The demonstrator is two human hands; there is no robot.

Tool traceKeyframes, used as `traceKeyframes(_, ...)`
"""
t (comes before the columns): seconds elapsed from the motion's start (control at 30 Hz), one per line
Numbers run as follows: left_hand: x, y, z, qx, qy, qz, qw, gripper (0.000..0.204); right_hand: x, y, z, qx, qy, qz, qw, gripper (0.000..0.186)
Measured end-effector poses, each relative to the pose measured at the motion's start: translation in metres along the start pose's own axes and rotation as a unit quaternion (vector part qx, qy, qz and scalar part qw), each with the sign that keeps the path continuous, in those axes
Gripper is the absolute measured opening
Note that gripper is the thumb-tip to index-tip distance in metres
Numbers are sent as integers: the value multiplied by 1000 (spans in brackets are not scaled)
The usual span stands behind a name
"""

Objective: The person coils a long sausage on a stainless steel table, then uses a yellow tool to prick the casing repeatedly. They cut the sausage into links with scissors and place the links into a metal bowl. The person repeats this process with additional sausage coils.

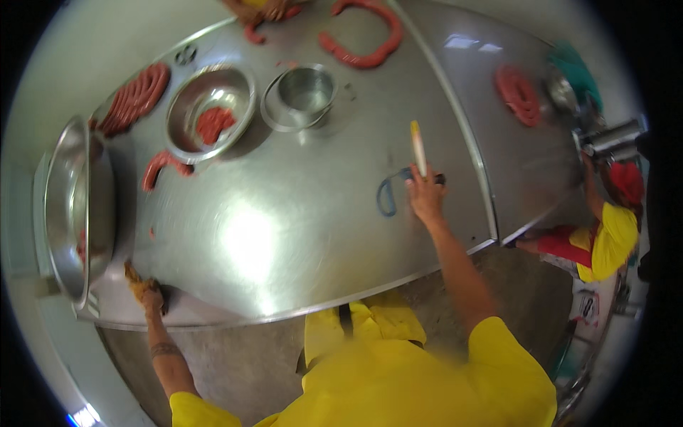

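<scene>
head view: the left hand (149, 294) is closed on a crumpled yellow-brown cloth (134, 278) at the steel table's (320, 192) near left edge, probably bunched to fill the palm; the right hand (426, 196) meets a slim white tool (418, 151) beside a blue loop (385, 199), yellow tip pointing away, perhaps for reach; whether fingers grip it, i cannot tell; neither shows readable writing

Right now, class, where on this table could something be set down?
Bare table lies between the left hand and right hand, from meat bowl to near edge; another patch separates steel pot from blue cord. The upper left is crowded with looped sausages, bowl and pot.
</scene>
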State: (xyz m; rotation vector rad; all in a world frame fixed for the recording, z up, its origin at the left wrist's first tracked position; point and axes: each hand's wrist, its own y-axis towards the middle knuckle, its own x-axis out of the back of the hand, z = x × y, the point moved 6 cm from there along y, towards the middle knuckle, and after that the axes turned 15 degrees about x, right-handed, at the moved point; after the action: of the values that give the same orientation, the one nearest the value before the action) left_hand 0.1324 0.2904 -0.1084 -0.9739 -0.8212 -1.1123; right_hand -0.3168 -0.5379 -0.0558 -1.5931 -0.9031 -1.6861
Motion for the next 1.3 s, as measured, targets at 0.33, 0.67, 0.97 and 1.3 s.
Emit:
traceKeyframes(0.33,331,-134,-430,-411,-577,42,705,17,9,32,-25,-20,346,-129,929,50)
traceKeyframes(0.67,361,-143,-709,-523,-34,-137,841,24,23,-66,-105,-120,416,-100,896,20)
traceKeyframes(0.97,324,-93,-700,-473,79,-142,866,19,36,-115,-233,-174,543,-155,807,17)
traceKeyframes(1.3,463,-230,-767,-441,-47,-141,885,26,39,-10,-437,-134,485,-182,845,18)
